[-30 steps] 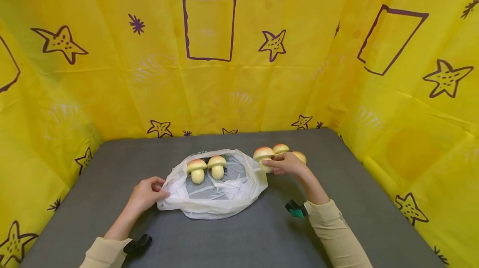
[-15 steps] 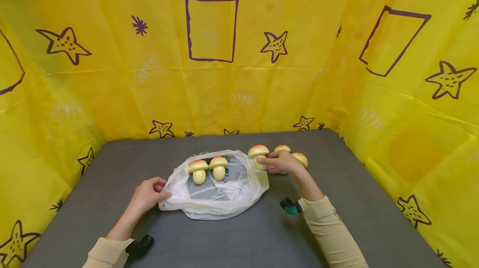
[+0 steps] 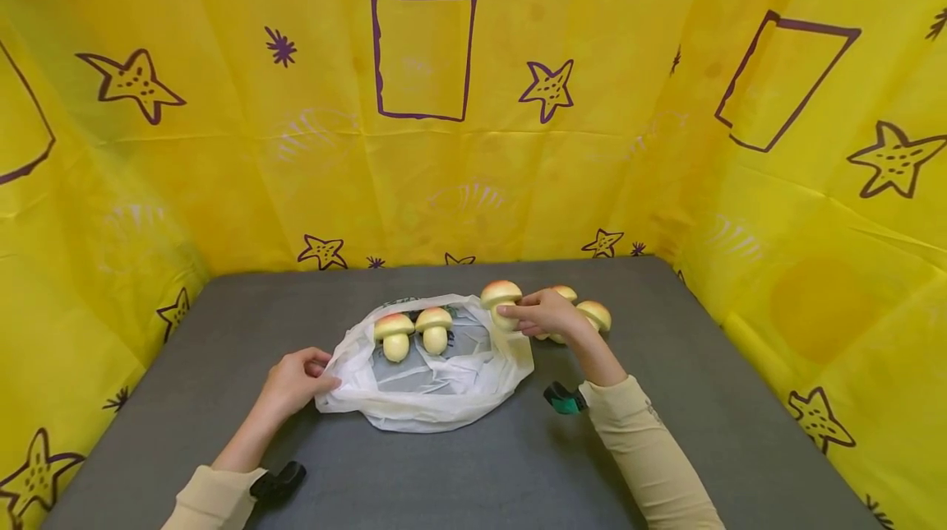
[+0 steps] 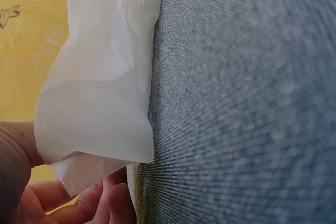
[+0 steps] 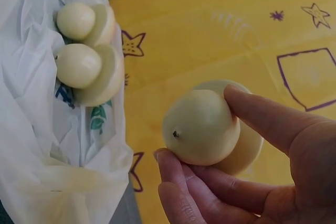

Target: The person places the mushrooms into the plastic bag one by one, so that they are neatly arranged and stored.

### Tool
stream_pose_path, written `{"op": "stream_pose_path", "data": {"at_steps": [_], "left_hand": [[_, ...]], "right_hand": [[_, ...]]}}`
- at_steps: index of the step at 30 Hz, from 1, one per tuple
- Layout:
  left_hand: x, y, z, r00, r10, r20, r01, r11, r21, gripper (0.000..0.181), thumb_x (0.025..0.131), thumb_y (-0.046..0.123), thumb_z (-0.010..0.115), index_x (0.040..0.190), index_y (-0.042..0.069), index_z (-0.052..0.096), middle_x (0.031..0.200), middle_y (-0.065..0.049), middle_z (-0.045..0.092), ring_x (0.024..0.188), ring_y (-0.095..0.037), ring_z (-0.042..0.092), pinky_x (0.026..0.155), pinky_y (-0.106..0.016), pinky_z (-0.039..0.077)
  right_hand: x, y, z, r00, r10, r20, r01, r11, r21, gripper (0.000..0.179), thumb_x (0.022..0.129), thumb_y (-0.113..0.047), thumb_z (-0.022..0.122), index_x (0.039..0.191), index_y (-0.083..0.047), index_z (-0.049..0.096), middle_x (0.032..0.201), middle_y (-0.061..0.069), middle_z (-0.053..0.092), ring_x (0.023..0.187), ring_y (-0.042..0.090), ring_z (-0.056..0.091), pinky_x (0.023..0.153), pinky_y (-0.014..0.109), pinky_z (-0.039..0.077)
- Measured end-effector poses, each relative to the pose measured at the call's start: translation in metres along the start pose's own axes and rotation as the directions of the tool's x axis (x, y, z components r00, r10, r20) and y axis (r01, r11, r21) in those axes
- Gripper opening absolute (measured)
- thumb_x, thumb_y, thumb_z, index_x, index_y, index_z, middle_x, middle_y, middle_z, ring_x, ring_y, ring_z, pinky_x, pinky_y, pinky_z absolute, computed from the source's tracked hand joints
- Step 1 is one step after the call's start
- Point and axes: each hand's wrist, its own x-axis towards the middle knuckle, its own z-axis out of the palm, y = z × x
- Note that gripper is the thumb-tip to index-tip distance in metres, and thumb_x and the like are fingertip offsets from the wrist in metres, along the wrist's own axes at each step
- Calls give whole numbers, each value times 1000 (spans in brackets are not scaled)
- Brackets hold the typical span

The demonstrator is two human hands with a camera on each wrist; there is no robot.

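A white plastic bag lies on the table with its mouth spread wide. Two toy mushrooms, one on the left and one on the right, rest side by side inside it. My left hand pinches the bag's left edge; in the left wrist view the white plastic passes between thumb and fingers. Held by its stem in my right hand is another mushroom, pale with a reddish cap top, raised at the bag's right rim. The right wrist view shows its round stem end between thumb and fingers.
Beyond my right hand more mushrooms sit on the grey table, one of them at the right and another cap behind, partly hidden by the hand. A yellow patterned cloth encloses the table's back and sides.
My right hand has carried its mushroom left and slightly up, from beside the bag to its right rim. The left hand keeps its hold on the bag's edge.
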Motion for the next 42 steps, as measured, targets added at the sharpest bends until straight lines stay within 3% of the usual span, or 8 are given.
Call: {"op": "stream_pose_path", "data": {"at_steps": [7, 14, 21, 30, 42], "left_hand": [[0, 0, 0, 1000, -11, 8, 11, 1000, -6, 42, 74, 19, 78, 106, -3, 62, 84, -11, 63, 71, -21, 54, 59, -29, 43], [0, 1, 0, 1000, -11, 10, 11, 1000, -3, 43, 73, 19, 78, 107, -3, 62, 84, -11, 63, 72, -21, 53, 59, -29, 43], [0, 1, -1, 1000, -20, 21, 21, 1000, -10, 44, 74, 20, 78, 108, -3, 61, 84, -11, 62, 73, -21, 53, 60, -29, 43], [1, 1, -1, 1000, -18, 19, 18, 1000, -7, 44, 75, 20, 78, 108, -4, 61, 85, -12, 62, 73, -21, 53, 60, -29, 43], [1, 1, 0, 1000, -18, 23, 18, 1000, -7, 43, 75, 19, 78, 108, -4, 61, 84, -11, 62, 72, -20, 53, 59, -29, 43]], "right_hand": [[-2, -8, 2, 998, -47, 36, 48, 999, -18, 85, 79, -48, 72, 132, 12, 46, 115, 22, 64, 95, 26, 68, 86, 39, 52], [2, -10, 6, 999, -34, 25, 34, 999, 28, 71, 84, -36, 70, 132, 10, 46, 122, 24, 60, 101, 30, 66, 89, 42, 50], [7, -12, 10, 999, -37, 22, 36, 999, 22, 72, 82, -37, 73, 133, 6, 48, 125, 23, 59, 98, 27, 68, 89, 42, 50], [14, -17, 19, 998, -49, 47, 47, 998, 45, 71, 84, -34, 71, 135, 9, 45, 130, 26, 54, 104, 32, 65, 90, 43, 49], [23, -16, 31, 998, -7, 62, 0, 994, 112, 69, 85, -29, 70, 135, 10, 43, 133, 25, 51, 106, 32, 64, 90, 40, 50]]}}
